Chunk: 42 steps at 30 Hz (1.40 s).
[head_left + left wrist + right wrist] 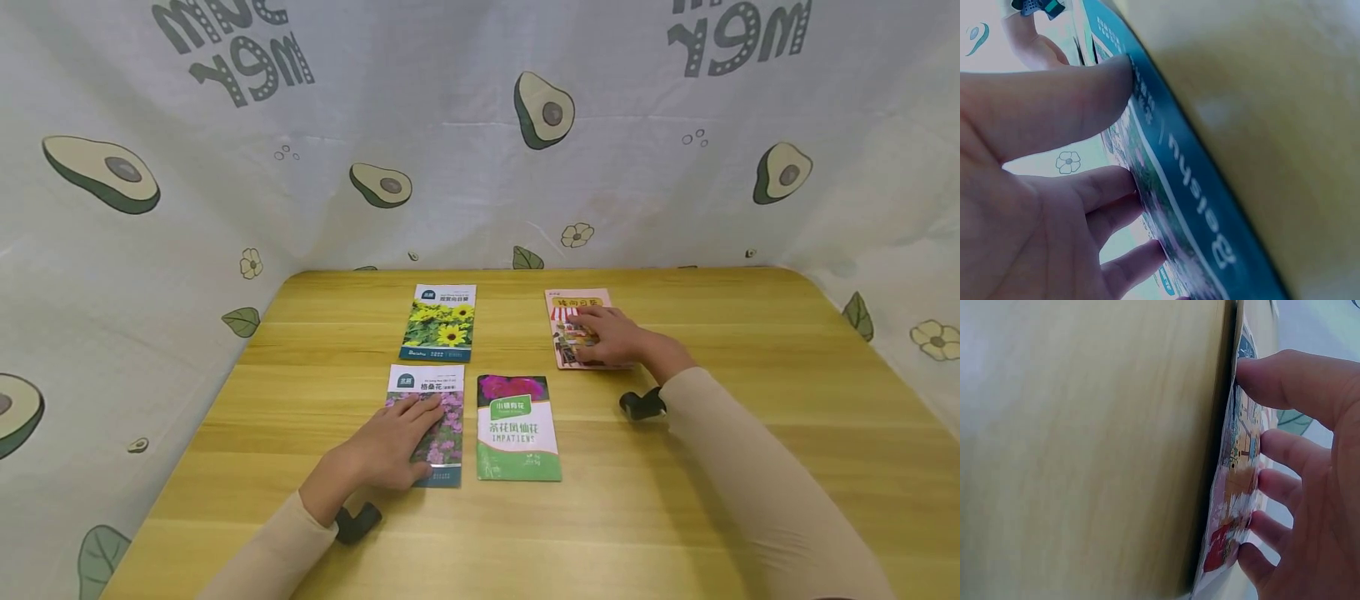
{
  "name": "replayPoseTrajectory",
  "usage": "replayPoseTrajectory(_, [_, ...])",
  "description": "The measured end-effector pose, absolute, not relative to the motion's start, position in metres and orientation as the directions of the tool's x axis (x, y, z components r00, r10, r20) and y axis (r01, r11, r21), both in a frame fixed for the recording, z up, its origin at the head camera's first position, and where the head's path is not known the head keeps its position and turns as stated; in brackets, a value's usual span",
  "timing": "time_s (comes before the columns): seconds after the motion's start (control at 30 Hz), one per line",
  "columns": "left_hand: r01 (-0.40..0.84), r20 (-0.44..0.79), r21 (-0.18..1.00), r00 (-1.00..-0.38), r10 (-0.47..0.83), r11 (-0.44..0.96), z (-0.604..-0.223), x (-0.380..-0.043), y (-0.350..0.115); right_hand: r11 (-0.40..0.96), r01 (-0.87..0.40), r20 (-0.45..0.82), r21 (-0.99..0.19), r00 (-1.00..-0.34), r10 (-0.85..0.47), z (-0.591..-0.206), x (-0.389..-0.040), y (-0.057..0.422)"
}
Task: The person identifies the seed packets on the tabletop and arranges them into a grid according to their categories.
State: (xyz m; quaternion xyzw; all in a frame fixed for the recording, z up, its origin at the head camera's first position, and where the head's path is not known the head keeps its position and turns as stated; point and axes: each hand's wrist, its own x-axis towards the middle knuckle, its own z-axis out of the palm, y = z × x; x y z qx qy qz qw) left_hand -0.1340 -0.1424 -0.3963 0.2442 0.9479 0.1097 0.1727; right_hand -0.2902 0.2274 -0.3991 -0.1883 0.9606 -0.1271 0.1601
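Note:
My left hand (pixel 397 442) rests its fingertips and thumb on a seed packet with pink-purple flowers (pixel 448 429), lying flat at the front left. In the left wrist view the thumb touches the blue bottom band of that packet (pixel 1191 181). Farther back on the right, my right hand (pixel 618 337) has its fingertips on a pink seed packet with a shop picture (pixel 564 329). The right wrist view shows spread fingers touching that packet's face (pixel 1235 469). The hand covers its right part.
A seed packet with yellow flowers (pixel 438 323) lies behind the left hand's one. Right of the left hand is a green and white impatiens packet (pixel 517 433). All lie on a wooden table (pixel 600 517). A white avocado-print cloth (pixel 465 100) hangs behind.

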Motion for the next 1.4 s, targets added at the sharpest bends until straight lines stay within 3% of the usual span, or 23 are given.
replayPoseTrajectory(1.4, [0.404, -0.269, 0.324, -0.827, 0.493, 0.855, -0.395, -0.134, -0.140, 0.884, -0.345, -0.281, -0.316, -0.856, -0.435, -0.396, -0.302, 0.183])
